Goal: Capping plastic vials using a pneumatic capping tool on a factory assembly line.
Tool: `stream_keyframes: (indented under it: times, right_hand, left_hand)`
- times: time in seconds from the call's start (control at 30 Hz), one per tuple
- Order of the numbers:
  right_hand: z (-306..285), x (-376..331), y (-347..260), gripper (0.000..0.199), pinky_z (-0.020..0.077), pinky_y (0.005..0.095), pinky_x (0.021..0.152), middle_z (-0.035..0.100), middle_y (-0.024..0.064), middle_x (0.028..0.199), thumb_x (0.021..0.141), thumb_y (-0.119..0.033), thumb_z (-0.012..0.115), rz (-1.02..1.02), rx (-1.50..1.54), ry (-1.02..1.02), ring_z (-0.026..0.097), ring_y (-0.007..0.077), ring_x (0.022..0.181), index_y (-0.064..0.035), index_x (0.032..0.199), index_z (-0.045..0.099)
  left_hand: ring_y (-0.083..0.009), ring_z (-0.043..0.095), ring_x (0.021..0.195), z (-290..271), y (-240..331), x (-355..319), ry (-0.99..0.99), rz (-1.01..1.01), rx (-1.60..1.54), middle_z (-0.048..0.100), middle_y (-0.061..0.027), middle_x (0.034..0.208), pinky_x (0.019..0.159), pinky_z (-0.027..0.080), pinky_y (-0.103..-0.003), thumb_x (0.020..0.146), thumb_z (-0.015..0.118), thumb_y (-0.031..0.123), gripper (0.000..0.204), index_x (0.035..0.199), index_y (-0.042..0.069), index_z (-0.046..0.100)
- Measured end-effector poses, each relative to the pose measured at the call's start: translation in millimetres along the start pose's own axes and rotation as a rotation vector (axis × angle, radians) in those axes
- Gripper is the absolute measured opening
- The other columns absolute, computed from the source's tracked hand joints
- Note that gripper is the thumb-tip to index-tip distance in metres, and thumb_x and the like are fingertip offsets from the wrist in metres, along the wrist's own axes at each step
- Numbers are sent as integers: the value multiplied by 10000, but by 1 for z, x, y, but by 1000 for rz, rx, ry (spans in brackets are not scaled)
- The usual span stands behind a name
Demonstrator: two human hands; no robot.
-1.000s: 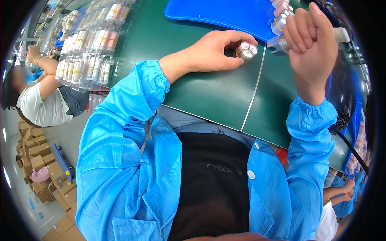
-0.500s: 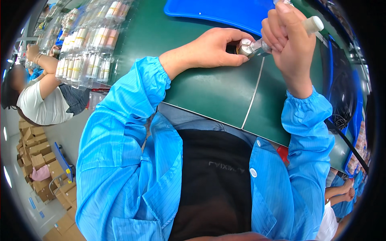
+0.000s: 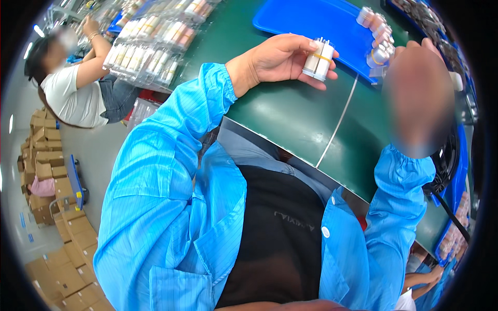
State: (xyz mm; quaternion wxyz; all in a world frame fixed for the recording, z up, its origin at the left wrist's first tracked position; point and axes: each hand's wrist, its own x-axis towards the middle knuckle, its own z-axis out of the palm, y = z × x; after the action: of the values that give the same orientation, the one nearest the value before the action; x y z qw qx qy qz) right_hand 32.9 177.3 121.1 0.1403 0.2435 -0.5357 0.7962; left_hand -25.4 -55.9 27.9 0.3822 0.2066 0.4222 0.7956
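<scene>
My left hand (image 3: 277, 57) is closed round a bundle of white tubes (image 3: 318, 61) bound with a yellow band. Thin pins or tips stick up from the bundle, and its base looks clear and round. At the right, a heavy blur covers my right hand (image 3: 419, 101). A white rounded tool end (image 3: 456, 81) juts out beside it, and a small clear or shiny piece (image 3: 379, 78) shows on the other side; the tool's kind cannot be made out. Banded tube bundles (image 3: 381, 35) sit at the right end of a blue tray (image 3: 295, 20).
Many banded bundles in clear plastic trays (image 3: 150, 44) cover the table's left part. Black material (image 3: 445, 166) and another blue tray (image 3: 451, 228) lie at the right. A co-worker (image 3: 72, 85) sits at the left; cardboard boxes (image 3: 49, 155) are stacked on the floor.
My left hand has turned, so the bundle shows its side rather than its end. My right hand has drawn away from it to the right with the tool. The whole view has shifted.
</scene>
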Motion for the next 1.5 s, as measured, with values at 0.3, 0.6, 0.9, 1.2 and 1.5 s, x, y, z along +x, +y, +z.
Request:
stream_keyframes:
  times: [0.3, 0.6, 0.9, 1.2, 1.5]
  right_hand:
    - [3, -17, 29, 395, 200, 248, 437, 311, -34, 550, 1030, -172, 508, 135, -151, 61, 269, 51, 458, -97, 663, 385]
    - [1, -12, 36, 419, 200, 254, 439, 318, -27, 547, 1031, -193, 507, 124, -206, 7, 276, 57, 461, -104, 648, 362]
    - [-6, -8, 28, 330, 205, 239, 453, 314, -41, 565, 1041, -180, 496, 76, -169, 16, 260, 38, 479, -76, 732, 438]
    - [-35, 22, -38, 393, 217, 261, 432, 314, -7, 541, 1005, -178, 527, -267, -86, 210, 280, 80, 466, -90, 658, 366]
    - [-45, 23, -52, 400, 224, 261, 423, 326, -2, 541, 1004, -183, 520, -332, -83, 253, 278, 78, 449, -87, 653, 356]
  left_hand:
    - [-202, 661, 955, -10, 81, -84, 523, 287, 508, 661, -61, 1105, 759, 548, -348, 973, 584, 287, 327, 1207, 62, 625]
    - [-346, 681, 947, -79, 173, -185, 1228, 84, 2207, 711, -156, 1021, 809, 544, -452, 893, 640, 350, 379, 1162, 84, 653]
    - [-372, 676, 905, -53, 132, -162, 1298, -28, 2410, 710, -157, 954, 756, 539, -474, 906, 663, 307, 327, 1116, 56, 657]
    - [-342, 634, 1036, -6, 50, 85, 599, 816, 1938, 656, -145, 1137, 882, 531, -427, 903, 612, 146, 282, 1167, 48, 643]
    - [-392, 549, 1241, -45, 26, 254, 370, 421, 1667, 570, -248, 1332, 1056, 440, -434, 871, 665, 273, 584, 1374, 24, 504]
